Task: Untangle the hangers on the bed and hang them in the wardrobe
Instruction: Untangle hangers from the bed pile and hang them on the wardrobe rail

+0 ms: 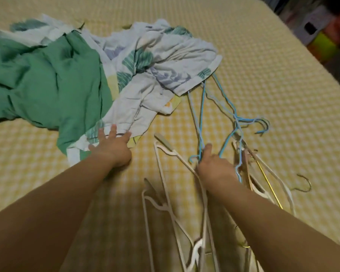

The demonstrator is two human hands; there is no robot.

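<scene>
Head view: blue wire hangers [202, 114] lie tangled with white hangers [165, 173] on the bed [263, 65]; the right hand [214, 165] has its fingers [207, 149] curled around the blue wires. Left of them, the left hand [112, 146] rests with straight fingers [114, 130] touching a crumpled green-and-white bedsheet [67, 75]

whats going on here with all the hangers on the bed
A person is sorting a tangle of hangers on the bed. The right hand grips the blue wire hangers, whose far ends lie under the leaf-print sheet. The left hand rests open on that sheet's edge. White hangers lie nearer.
</scene>
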